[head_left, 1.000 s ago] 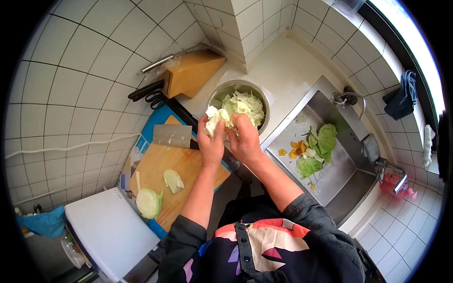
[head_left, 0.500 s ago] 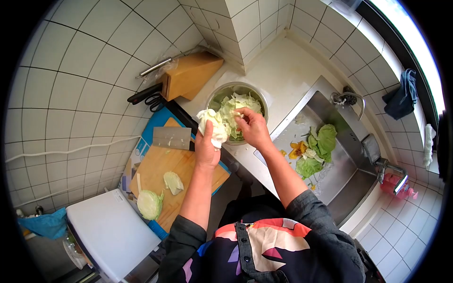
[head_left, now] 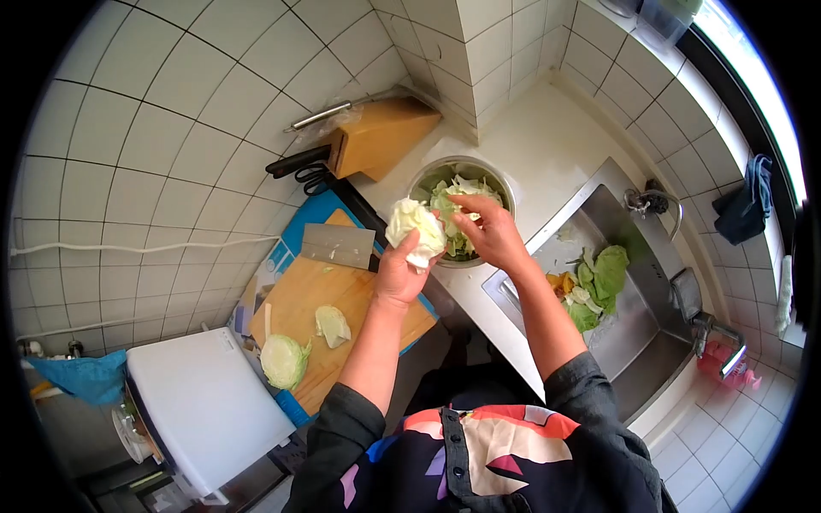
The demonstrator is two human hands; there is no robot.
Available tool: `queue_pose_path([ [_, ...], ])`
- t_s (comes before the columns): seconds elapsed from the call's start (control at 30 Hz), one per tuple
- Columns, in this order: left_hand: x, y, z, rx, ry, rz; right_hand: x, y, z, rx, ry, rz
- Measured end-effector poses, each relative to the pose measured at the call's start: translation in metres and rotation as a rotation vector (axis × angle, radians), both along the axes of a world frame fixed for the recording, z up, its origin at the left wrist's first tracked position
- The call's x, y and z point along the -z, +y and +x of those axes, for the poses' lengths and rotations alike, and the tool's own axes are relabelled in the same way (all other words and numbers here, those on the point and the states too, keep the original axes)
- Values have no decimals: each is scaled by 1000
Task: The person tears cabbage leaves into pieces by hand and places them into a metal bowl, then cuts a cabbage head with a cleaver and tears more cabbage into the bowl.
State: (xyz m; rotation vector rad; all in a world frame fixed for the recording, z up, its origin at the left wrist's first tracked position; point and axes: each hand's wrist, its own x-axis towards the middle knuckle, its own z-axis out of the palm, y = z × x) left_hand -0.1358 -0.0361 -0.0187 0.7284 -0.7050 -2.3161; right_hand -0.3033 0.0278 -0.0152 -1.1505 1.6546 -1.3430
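Note:
My left hand (head_left: 402, 272) holds a chunk of pale cabbage (head_left: 416, 231) at the near left edge of a steel bowl (head_left: 511, 198). Torn cabbage leaves (head_left: 466, 190) fill much of the bowl. My right hand (head_left: 493, 229) is over the bowl's right side, fingers apart, with nothing visible in them. On the wooden cutting board (head_left: 299, 291) lie a cut cabbage half (head_left: 284, 361), a smaller cabbage piece (head_left: 332, 326) and a cleaver (head_left: 338, 245).
A knife block (head_left: 385, 137) with scissors beside it stands behind the board. Right of the bowl, the sink (head_left: 637, 333) holds green leaves (head_left: 607, 275) and yellowish scraps. A white appliance (head_left: 205, 402) stands at the lower left.
The view has shifted, so the scene sits further right and slightly lower. My hands were together on the cabbage; my right hand has come away from it and its fingers have spread.

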Motion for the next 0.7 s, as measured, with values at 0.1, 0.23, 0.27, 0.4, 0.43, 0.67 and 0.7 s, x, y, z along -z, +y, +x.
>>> queue_pose_path([
  [0.1, 3, 5, -3, 4, -78, -77, -12, -2, 15, -30, -40, -66],
  [0.23, 5, 9, -4, 26, -170, -156, -4, -4, 24, 55, 106, -166],
  [0.27, 4, 10, -4, 34, -192, -164, 0, -3, 27, 123, 162, -183],
  [0.4, 0, 13, -5, 29, -303, -267, -4, -1, 31, 161, 19, -150],
  [0.43, 3, 11, -5, 36, -369, -386, -3, 1, 29, 142, -27, -135],
  [0.67, -5, 7, -15, -21, -628, -632, -13, 0, 33, 20, -106, -93],
  [0.7, -3, 7, -15, -22, -629, -633, -17, -1, 34, 78, 26, -80],
])
